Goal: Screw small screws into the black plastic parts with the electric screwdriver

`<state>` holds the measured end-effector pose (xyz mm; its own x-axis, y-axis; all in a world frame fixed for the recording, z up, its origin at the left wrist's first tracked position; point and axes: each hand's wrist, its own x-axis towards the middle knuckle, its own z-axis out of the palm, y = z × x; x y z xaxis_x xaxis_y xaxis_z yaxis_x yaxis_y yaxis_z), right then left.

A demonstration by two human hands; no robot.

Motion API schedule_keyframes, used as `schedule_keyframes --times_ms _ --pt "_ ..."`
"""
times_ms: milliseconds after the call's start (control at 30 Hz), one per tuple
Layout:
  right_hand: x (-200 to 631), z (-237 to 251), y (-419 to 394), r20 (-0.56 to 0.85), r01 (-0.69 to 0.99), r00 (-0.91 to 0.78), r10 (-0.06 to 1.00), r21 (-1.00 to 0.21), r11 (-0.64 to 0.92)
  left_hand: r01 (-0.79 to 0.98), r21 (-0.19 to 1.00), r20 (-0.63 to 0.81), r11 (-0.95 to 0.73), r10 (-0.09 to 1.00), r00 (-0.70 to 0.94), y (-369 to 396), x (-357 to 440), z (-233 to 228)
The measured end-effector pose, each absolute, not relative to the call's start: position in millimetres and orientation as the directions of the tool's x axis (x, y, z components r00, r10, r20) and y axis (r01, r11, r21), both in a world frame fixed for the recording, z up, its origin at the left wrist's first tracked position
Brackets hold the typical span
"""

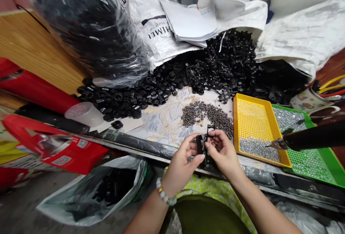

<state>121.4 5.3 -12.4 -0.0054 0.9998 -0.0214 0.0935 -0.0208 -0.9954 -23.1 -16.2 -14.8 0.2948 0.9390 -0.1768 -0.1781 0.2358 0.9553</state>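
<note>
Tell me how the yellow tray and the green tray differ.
The yellow tray sits nearer the hands; the green tray is farther right.
The yellow tray's small silvery pieces are heaped at its near end; the green tray's lie at its far end and across its near part.
The black tool hides much of the green tray's middle, but only a little of the yellow tray.
Both have raised rims.

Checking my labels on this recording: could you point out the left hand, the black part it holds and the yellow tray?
Left hand (181, 162): head view, on the middle of the hand.
Black part (199, 143): head view, on its exposed side.
Yellow tray (236, 130): head view, on its left-side wall.
</note>
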Motion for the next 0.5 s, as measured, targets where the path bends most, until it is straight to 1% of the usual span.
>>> schedule_keyframes --times_ms 167,500 --pt "118.6 -10.9 5.3 -0.012 0.120 -0.001 1.000 -0.993 -0.011 -0.100 0.971 -0.185 0.219 0.944 0.272 -15.6 -22.2 -13.2" --pt "117.1 -8.5 4.4 -0.039 0.151 0.030 0.999 -0.988 -0.043 -0.080 0.978 -0.163 0.192 0.947 0.278 -17.8 -20.2 -12.7"
